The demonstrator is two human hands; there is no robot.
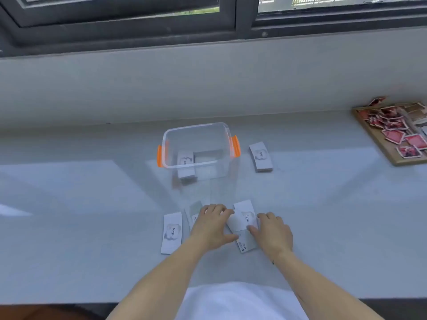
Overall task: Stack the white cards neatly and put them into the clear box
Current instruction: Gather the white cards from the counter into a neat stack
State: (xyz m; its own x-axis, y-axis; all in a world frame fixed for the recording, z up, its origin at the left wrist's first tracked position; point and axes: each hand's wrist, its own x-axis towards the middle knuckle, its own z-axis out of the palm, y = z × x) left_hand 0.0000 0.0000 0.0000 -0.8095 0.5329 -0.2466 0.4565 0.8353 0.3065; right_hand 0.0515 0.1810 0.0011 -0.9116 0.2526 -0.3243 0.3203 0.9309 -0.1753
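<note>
White cards (242, 221) are gripped between the left hand (211, 224) and right hand (273, 230), near the clear box (196, 148).

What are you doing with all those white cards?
A person is tidying white cards on a grey counter. Both hands, left hand and right hand, gather a few cards together. One card lies left of them, and a small pile waits beside the clear box, which already holds some cards.
</note>
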